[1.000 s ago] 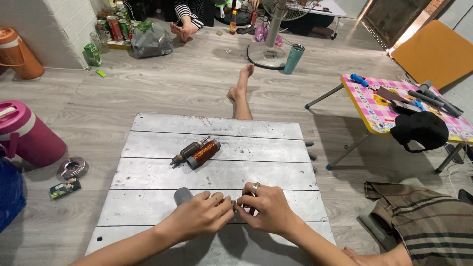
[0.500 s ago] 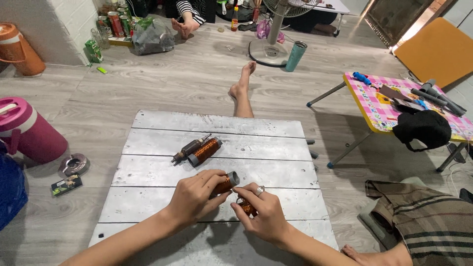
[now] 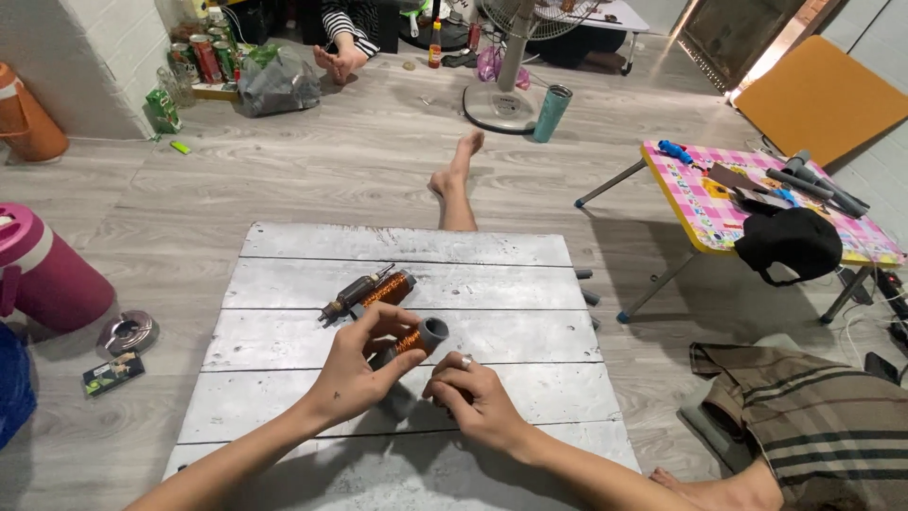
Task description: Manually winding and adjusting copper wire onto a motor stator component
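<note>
The coil (image 3: 417, 339), a grey tube wound with copper wire, is now lifted off the white board (image 3: 492, 284) and tilted up in the left hand (image 3: 357, 371); a second ago both hands lay low on the planks with it hardly showing. That lift suggests the winding is being turned for a look or for work at its end. The left fingers wrap round the tube's lower half; the right hand (image 3: 470, 397) sits just below it, fingers curled narrow, and I cannot tell whether they pinch a wire. A second coil (image 3: 367, 291) lies untouched farther up the board. As for containers: a pink jug (image 3: 43, 274) stands closed at left, a teal tumbler (image 3: 552, 112) by the fan (image 3: 511, 85), contents hidden; an ashtray (image 3: 127, 331) sits on the floor.
</note>
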